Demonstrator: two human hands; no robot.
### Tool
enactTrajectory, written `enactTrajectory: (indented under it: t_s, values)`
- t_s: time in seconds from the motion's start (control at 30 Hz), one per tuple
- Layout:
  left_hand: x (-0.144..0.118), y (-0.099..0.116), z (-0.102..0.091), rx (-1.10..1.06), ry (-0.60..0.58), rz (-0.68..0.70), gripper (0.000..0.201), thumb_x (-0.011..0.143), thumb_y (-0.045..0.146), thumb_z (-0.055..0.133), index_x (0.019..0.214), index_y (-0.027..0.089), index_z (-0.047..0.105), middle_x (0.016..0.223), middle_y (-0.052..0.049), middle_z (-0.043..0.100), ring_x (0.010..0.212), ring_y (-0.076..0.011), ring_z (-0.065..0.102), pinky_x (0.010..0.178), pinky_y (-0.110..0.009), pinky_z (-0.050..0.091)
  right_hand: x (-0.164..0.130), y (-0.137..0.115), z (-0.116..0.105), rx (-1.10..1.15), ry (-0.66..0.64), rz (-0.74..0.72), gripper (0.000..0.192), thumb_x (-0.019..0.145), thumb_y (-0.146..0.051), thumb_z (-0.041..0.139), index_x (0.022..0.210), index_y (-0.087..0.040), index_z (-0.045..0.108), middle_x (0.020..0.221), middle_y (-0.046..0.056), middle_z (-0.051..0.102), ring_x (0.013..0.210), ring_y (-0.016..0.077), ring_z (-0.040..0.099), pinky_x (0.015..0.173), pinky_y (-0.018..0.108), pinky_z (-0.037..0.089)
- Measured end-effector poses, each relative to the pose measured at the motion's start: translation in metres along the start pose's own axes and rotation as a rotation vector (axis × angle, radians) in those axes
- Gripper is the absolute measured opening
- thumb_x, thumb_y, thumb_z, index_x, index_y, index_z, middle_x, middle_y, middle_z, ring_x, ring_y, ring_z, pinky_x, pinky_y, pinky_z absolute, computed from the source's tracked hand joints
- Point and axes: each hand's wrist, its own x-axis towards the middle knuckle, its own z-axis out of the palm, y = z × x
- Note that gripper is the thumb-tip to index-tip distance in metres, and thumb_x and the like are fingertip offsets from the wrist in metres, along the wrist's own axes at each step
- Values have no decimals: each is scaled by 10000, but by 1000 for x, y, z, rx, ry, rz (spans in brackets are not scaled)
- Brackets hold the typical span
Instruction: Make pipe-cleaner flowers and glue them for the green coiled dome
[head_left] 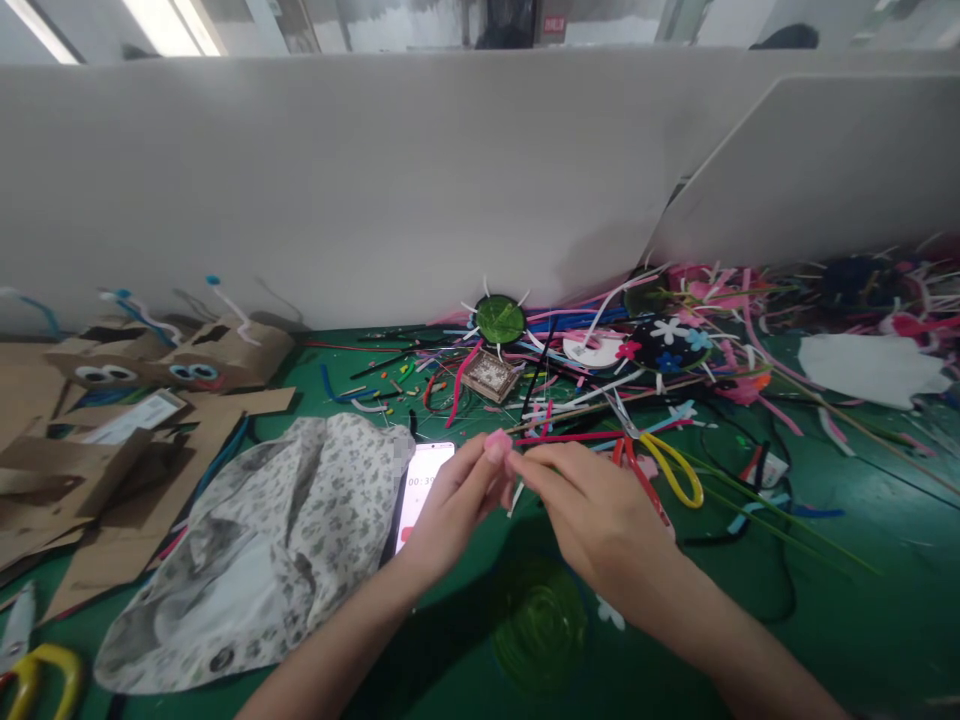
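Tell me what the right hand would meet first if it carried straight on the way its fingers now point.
The right hand points up-left at the small pink piece pinched at the left hand fingertips, which it already seems to touch. Past that lies the phone, though depth is hard to judge.

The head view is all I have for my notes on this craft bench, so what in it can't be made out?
- Pink piece: mostly hidden by the fingers of the left hand and right hand.
- Phone: screen text too small, left edge under the floral cloth.
- Yellow-handled scissors: cut off by the bottom-left edge.
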Motion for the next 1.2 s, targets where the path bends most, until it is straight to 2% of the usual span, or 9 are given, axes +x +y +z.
enactTrajectory:
  t_s: [0.2, 0.27, 0.37, 0.47, 0.6, 0.67, 0.8, 0.9, 1.2]
  values:
    - [17, -20, -8, 119, 21, -34, 405, 944, 487, 451, 683, 177, 460, 572, 51, 419, 506, -78, 324, 456, -218, 213, 2, 22, 17, 85, -148, 42, 289, 888, -15, 429, 1028, -120, 659, 987, 97, 670, 929, 214, 606, 812, 344, 507]
    - [22, -25, -18, 164, -33, -46, 426, 940, 490, 440, 649, 178, 450, 533, 58, 382, 496, -81, 310, 469, -225, 214, 4, 30, 20, 177, -173, 86, 221, 904, -61, 479, 987, -147, 666, 969, 73, 679, 926, 194, 609, 832, 326, 491]
    - [29, -30, -34, 191, -169, -96, 415, 884, 451, 522, 581, 174, 457, 477, 64, 358, 459, -74, 282, 465, -233, 206, 6, 41, 23, 339, -191, 201, 63, 884, -213, 619, 881, -189, 677, 850, 13, 694, 807, 147, 620, 754, 271, 475]
    - [36, -33, -44, 190, -228, -160, 397, 839, 418, 554, 540, 172, 461, 461, 55, 378, 427, -69, 271, 439, -235, 190, 7, 51, 32, 403, -234, 235, 86, 859, -278, 661, 823, -202, 680, 783, -8, 689, 735, 129, 613, 696, 247, 455]
    - [41, -37, -42, 195, -149, -149, 400, 911, 491, 420, 650, 189, 451, 535, 59, 386, 435, -76, 244, 416, -230, 140, 6, 59, 49, 338, -172, 248, 119, 891, -242, 610, 809, -184, 674, 785, 21, 683, 755, 150, 617, 722, 272, 454]
    - [42, -39, -40, 218, -117, -120, 390, 916, 509, 435, 691, 191, 456, 573, 58, 390, 466, -80, 277, 425, -227, 151, 5, 60, 53, 335, -159, 235, 125, 902, -229, 588, 829, -183, 678, 803, 34, 686, 782, 160, 622, 747, 285, 463]
    - [40, -37, -41, 266, -106, -51, 400, 897, 506, 510, 670, 181, 463, 585, 55, 378, 516, -89, 309, 462, -228, 199, 6, 59, 50, 358, -162, 184, 126, 906, -189, 564, 906, -191, 690, 893, 49, 705, 855, 161, 630, 804, 296, 480]
    - [39, -35, -41, 273, -94, -8, 415, 898, 515, 510, 658, 181, 463, 571, 56, 366, 517, -92, 295, 479, -234, 203, 8, 59, 45, 352, -143, 195, 106, 877, -157, 594, 866, -186, 695, 819, 31, 695, 772, 145, 626, 736, 277, 484]
    - [31, -31, -29, 222, -80, 28, 421, 898, 466, 535, 605, 175, 452, 513, 58, 380, 491, -83, 305, 492, -234, 217, 5, 46, 49, 236, 57, 289, 119, 866, -159, 588, 771, -179, 655, 762, 26, 667, 749, 157, 609, 709, 281, 459]
